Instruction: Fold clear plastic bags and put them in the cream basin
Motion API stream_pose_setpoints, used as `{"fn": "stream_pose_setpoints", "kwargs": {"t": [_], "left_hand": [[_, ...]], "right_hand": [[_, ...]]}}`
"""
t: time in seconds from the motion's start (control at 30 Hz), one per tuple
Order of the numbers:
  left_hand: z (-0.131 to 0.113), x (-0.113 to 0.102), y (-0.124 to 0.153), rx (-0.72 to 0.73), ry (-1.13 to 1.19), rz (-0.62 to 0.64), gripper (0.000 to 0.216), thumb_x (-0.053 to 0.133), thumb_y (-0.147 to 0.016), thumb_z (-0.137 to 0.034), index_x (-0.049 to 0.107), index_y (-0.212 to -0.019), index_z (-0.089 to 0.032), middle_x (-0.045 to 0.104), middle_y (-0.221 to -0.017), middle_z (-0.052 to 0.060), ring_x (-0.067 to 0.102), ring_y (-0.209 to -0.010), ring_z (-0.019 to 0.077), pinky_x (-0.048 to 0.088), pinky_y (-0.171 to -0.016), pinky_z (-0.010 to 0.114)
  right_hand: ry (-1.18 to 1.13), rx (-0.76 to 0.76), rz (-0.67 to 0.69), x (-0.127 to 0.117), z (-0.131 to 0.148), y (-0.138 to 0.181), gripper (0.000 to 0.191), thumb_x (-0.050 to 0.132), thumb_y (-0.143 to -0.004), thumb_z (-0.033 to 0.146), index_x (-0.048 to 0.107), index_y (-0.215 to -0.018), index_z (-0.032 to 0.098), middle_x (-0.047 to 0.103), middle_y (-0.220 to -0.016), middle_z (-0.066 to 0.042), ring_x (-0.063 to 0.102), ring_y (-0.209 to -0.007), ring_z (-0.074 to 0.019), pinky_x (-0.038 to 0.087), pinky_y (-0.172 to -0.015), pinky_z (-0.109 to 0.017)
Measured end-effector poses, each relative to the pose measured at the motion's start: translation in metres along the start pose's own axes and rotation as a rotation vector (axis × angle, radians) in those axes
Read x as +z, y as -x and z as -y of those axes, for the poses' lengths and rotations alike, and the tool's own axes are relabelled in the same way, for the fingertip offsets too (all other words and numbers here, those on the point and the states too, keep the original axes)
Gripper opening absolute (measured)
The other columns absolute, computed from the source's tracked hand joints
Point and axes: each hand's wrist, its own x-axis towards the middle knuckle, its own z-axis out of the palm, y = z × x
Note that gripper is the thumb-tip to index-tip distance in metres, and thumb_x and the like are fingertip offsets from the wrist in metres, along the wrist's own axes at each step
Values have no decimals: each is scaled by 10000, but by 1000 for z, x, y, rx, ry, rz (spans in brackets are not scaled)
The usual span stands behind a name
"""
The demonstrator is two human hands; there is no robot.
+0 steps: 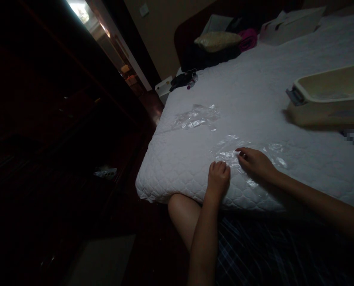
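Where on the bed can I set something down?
Bare quilt shows between the far plastic and beige bin, and left of the left hand. Crowded: the near plastic around the right hand, and the headboard end.

Over to the white quilted bed (254, 91), spreading across the centre and right of the frame, rounding off at a corner lower centre. Carries crumpled clear plastic (197, 117) mid-frame, and, just below and to the right, a second clear plastic piece (227, 149), glinting! Supports a cream tub (331, 113) at the right edge. Up top, bears dark cloth (206, 58), a pink roll (248, 39), and, upper right, a white box (293, 28).
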Motion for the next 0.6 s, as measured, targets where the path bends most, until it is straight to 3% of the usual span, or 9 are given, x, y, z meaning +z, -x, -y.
{"fn": "stream_pose_setpoints", "kwargs": {"t": [0.13, 0.37, 0.6], "left_hand": [[0, -1, 0, -4, -9, 31, 168, 542, -885, -144, 634, -1023, -176, 664, -1101, 107, 579, -1119, 238, 415, -1039, 458], [0, 1, 1, 5, -15, 20, 176, 566, -873, -133, 632, -1033, -160, 669, -1107, 121, 587, -1124, 245, 432, -1023, 465], [2, 1, 1, 37, -125, -20, 119, 584, -871, -155, 643, -974, -162, 686, -1089, 93, 612, -1099, 210, 481, -980, 411]], "right_hand": [[69, -97, -8, 2, -4, 1, 293, 446, -876, 281, 661, -1017, 141, 661, -903, -114, 618, -750, -212, 479, -691, -336], [244, -139, 81, 1, -6, 2, 297, 428, -900, 286, 692, -869, 155, 642, -861, -113, 592, -804, -227, 440, -732, -351], [301, -69, 152, -9, -5, -1, 325, 413, -901, 279, 709, -885, 147, 660, -885, -111, 599, -832, -224, 411, -734, -335]]}}
